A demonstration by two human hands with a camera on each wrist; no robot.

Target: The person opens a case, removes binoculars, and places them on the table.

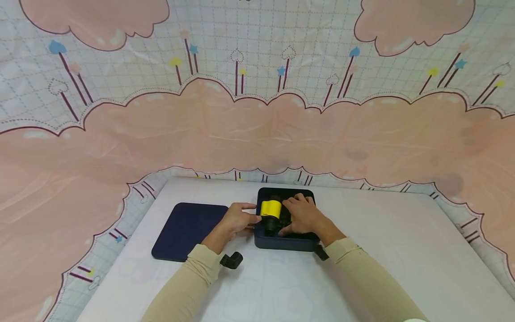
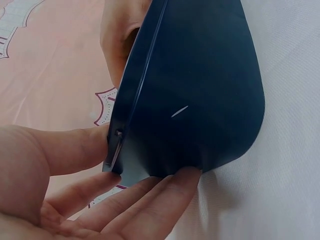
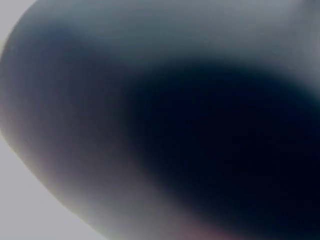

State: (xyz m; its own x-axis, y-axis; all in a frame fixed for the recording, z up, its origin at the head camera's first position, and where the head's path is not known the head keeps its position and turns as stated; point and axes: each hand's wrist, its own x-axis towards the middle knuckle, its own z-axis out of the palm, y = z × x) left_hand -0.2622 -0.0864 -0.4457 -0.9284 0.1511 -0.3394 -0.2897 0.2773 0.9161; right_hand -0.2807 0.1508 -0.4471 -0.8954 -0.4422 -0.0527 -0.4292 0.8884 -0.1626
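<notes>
A navy box (image 1: 287, 244) stands uncovered, holding yellow and black binoculars (image 1: 271, 208) in its left half. My left hand (image 1: 237, 220) grips the box's left side. In the left wrist view, the thumb of the left hand (image 2: 125, 210) is at the rim and its fingers are against the outer wall of the box (image 2: 195, 75). Reaching into the box's right half, my right hand (image 1: 304, 216) grips the black part of the binoculars, fingertips at the yellow edge and thumb toward the front. That hand hides much of what lies beneath it. The right wrist view is a dark blur.
A flat navy lid (image 1: 189, 230) lies on the white table (image 1: 273, 286) left of the box, partly under my left hand. Black wrist cameras (image 1: 231, 260) stick out near both cuffs. A patterned curtain (image 1: 265, 134) hangs behind the table.
</notes>
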